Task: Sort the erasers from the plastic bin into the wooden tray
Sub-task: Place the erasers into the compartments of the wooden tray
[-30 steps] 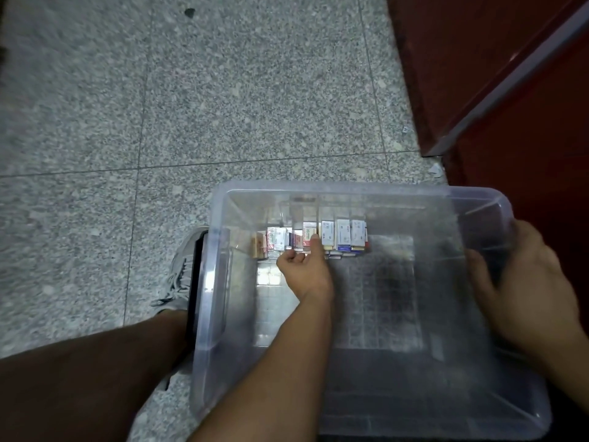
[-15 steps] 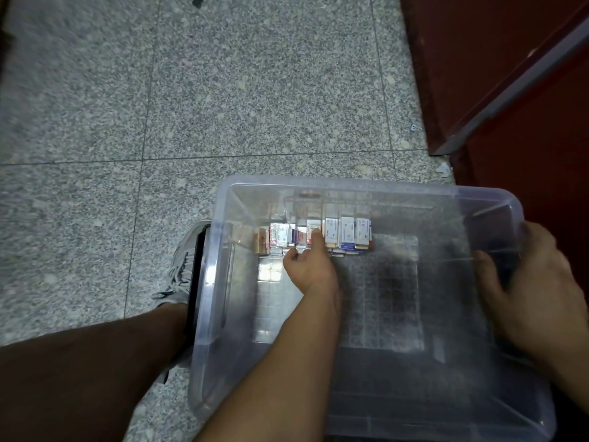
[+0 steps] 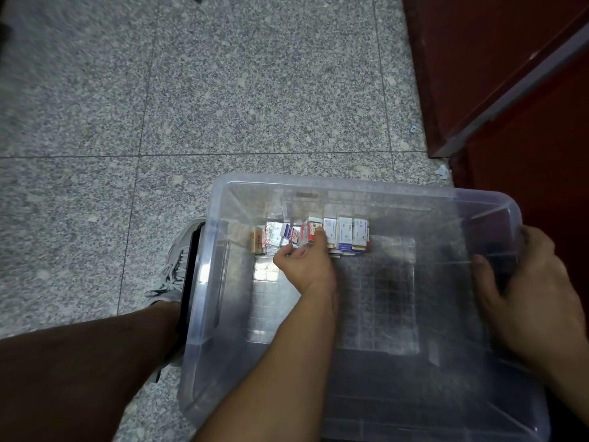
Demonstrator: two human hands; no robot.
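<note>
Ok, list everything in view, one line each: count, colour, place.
bin: one, clear plastic, on the floor in front of the person.
erasers: one row, count unclear, mostly white with blue or red wrappers, along the bin's far wall.
floor: grey speckled tiles, under everything.
wall: dark red with a grey strip, top right.
paper scraps: two, pale, on the floor by the wall.
shoe: one, grey, just left of the bin.
leg: one, bare, lower left.
left hand: inside the bin, fingertip touching a red-and-white eraser.
right hand: holds the bin's right rim.
</note>
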